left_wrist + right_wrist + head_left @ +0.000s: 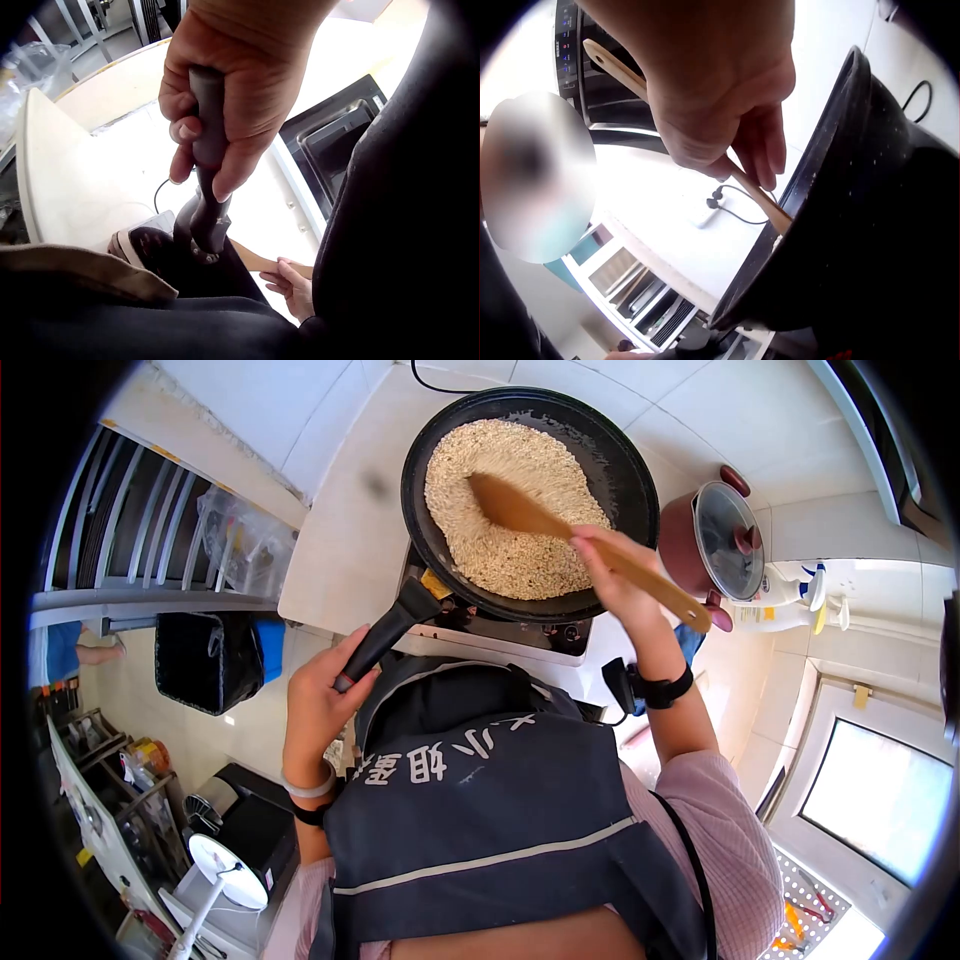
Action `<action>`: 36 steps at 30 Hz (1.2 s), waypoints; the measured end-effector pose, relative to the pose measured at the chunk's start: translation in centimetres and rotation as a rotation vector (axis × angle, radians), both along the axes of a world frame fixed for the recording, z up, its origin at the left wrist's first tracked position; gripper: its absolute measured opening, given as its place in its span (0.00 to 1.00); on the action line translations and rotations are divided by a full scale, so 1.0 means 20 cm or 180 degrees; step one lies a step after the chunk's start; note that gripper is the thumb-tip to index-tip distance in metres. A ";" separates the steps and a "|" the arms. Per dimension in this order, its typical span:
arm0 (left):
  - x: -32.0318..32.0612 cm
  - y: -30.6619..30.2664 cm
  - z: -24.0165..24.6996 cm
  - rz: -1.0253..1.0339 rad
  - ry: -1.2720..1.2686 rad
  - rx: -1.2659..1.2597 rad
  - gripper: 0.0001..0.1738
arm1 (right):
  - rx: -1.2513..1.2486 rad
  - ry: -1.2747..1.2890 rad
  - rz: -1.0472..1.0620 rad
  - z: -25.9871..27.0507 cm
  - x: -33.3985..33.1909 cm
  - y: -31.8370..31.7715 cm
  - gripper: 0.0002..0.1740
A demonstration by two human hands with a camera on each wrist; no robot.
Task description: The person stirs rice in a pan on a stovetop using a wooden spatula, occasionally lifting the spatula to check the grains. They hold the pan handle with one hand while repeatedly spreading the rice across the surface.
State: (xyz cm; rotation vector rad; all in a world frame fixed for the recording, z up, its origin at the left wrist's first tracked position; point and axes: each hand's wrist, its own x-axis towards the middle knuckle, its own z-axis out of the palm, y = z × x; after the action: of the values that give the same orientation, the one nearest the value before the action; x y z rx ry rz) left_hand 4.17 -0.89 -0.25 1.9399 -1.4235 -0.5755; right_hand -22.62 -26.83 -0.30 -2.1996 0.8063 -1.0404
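A black wok (632, 490) sits on a cooker with its handle (392, 628) toward the person. My left hand (325, 685) grips that handle; the left wrist view shows the fingers (182, 129) wrapped round its end. In my right hand (622, 575) is a wooden spatula (535, 515), held partway along its shaft. Its blade lies in a layer of pale grains (500, 450), which look blurred around it. In the right wrist view the spatula's shaft (761, 196) passes over the wok's rim (832, 127), and most of the grains are hidden behind the wall.
A dark red lidded pot (690, 545) stands right of the wok, with spray bottles (785, 590) beyond it. The cooker (520, 635) shows under the wok. A black bin (205, 665) is on the floor at left. A power strip (699, 210) with a cable lies on the counter.
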 end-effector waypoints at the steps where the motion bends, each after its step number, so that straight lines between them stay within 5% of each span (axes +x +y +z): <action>1: 0.00 0.00 0.00 0.0013 0.0012 0.0010 0.31 | -0.0027 0.0024 -0.0187 -0.01 -0.02 -0.04 0.06; 8: 0.00 -0.01 0.02 0.0032 0.0129 0.0051 0.31 | 0.0412 -0.0220 -0.0669 0.13 -0.23 -0.25 0.08; 10: 0.01 -0.02 0.02 0.0020 0.0162 0.0174 0.31 | -0.0327 0.0154 -0.0704 0.23 -0.19 -0.28 0.09; 14: 0.00 -0.01 0.02 0.0003 0.0063 0.0116 0.32 | -0.0142 0.0458 -0.0647 0.08 -0.09 -0.44 0.09; 17: 0.01 -0.01 0.03 0.0039 0.0064 0.0187 0.32 | 0.0209 -0.0038 0.0195 -0.01 0.00 -0.42 0.09; 20: 0.00 -0.02 0.01 0.0016 0.0127 0.0068 0.32 | 0.0536 0.0788 0.0663 0.11 -0.01 -0.27 0.11; 25: 0.01 -0.01 0.01 0.0069 0.0151 0.0180 0.32 | -0.0156 0.1005 0.1667 0.31 -0.15 -0.13 0.10; 31: 0.02 -0.01 0.00 0.0042 0.0081 0.0192 0.31 | -0.0045 0.1318 0.1557 0.60 -0.36 0.00 0.10; 36: 0.01 -0.01 -0.01 -0.0008 0.0090 0.0004 0.31 | 0.0179 0.1345 0.1720 0.47 -0.28 0.04 0.09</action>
State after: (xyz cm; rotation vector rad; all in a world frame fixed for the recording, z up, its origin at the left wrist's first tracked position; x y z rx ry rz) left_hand 4.40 -1.04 -0.36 1.9236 -1.4085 -0.6029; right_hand -28.14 -26.01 9.18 -2.4221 0.3548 -0.2928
